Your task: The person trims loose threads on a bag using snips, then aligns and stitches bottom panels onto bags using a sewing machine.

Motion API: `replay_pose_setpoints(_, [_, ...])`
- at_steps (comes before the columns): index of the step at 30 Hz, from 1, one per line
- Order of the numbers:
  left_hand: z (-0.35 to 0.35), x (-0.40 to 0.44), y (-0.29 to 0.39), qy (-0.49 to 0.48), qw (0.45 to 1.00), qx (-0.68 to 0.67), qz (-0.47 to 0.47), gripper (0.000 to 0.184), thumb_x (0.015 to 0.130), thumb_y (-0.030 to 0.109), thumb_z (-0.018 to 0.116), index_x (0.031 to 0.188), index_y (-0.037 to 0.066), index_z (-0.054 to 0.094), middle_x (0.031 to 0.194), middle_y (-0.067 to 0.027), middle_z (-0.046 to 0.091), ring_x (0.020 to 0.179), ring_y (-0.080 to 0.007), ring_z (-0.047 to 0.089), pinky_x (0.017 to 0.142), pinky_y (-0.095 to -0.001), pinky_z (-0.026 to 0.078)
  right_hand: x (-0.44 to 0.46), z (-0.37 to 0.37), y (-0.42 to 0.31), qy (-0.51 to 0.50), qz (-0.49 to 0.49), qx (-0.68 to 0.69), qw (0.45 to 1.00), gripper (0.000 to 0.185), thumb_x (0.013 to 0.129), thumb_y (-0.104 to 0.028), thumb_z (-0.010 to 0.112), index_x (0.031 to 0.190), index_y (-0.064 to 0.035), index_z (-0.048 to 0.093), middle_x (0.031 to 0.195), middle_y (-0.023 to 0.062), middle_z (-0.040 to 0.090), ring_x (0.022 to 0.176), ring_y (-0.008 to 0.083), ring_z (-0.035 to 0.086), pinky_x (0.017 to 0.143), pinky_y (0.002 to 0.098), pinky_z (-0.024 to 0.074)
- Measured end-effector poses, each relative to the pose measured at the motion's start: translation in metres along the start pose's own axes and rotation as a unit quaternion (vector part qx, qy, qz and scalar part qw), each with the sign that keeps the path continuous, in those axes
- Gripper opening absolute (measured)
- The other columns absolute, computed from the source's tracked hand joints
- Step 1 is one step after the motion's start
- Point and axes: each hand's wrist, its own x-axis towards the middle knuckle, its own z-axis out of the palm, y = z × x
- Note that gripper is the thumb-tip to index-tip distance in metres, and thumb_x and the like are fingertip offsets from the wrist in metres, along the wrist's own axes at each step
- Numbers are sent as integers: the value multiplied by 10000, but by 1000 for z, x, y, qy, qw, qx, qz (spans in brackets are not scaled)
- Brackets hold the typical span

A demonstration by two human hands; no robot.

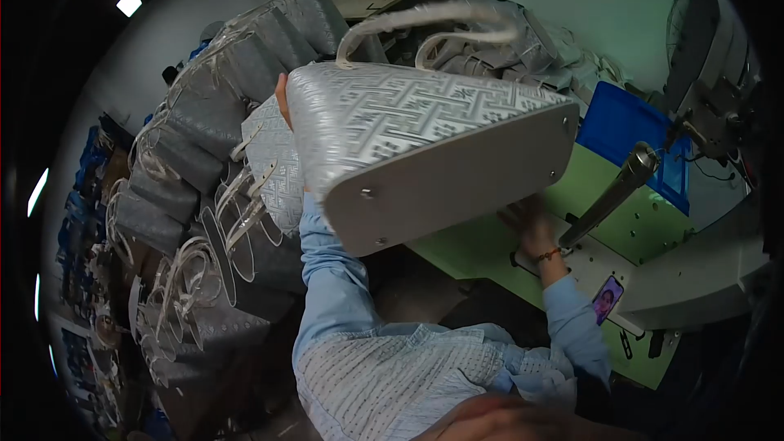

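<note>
A silver handbag (441, 114) with an embossed pattern and two pale handles is tilted in front of me, its flat grey base with metal feet turned my way. My left hand (283, 100) grips it at the left side; most of that hand is behind the bag. Just under the bag's lower right edge is my right hand (529, 227), its fingers stretched out and partly in shadow. Whether they touch the bag I cannot tell. A sewing machine's metal post (612, 196) rises beside my right hand.
Many similar silver bags (192, 126) are piled on the left, handles sticking out. At the right are a blue bin (612, 114), the green worktable (657, 359), a phone (607, 299) and the machine's curved arm (694, 290). More bag pieces (523, 41) lie behind.
</note>
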Motion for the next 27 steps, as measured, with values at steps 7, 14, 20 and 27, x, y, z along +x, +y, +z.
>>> replay_pose_setpoints(7, [-36, 39, -23, -225, 949, -182, -125, 354, 989, 321, 499, 936, 8, 656, 804, -78, 679, 661, -135, 626, 609, -281, 510, 53, 1, -43, -133, -43, 310, 940, 641, 979, -507, 478, 1449, -85, 370, 1383, 141, 495, 1191, 320, 547, 1048, 467, 444])
replay_pose_setpoints(14, [-28, 84, -40, -219, 968, -42, -114, 365, 997, 307, 519, 870, -1, 667, 725, -47, 659, 577, -89, 579, 515, -253, 453, 117, 76, -154, -330, -15, 150, 932, 612, 981, -486, 477, 1390, -31, 449, 1319, 161, 556, 1132, 307, 589, 1023, 459, 457])
replay_pose_setpoints(20, [35, 87, -39, -301, 954, -3, -12, 342, 999, 275, 525, 912, -5, 701, 721, -30, 648, 551, -77, 545, 492, -236, 409, 49, 41, -134, -223, -53, 25, 973, 600, 983, -463, 488, 1377, -11, 462, 1318, 157, 558, 1138, 290, 586, 1011, 436, 462])
replay_pose_setpoints(27, [12, 51, -115, -163, 939, 146, -264, 309, 941, 332, 627, 958, 39, 723, 849, -60, 702, 740, -124, 646, 703, -292, 521, -22, 9, -107, -131, -84, -52, 987, 586, 985, -436, 500, 1361, 12, 476, 1316, 152, 561, 1145, 270, 582, 997, 409, 467])
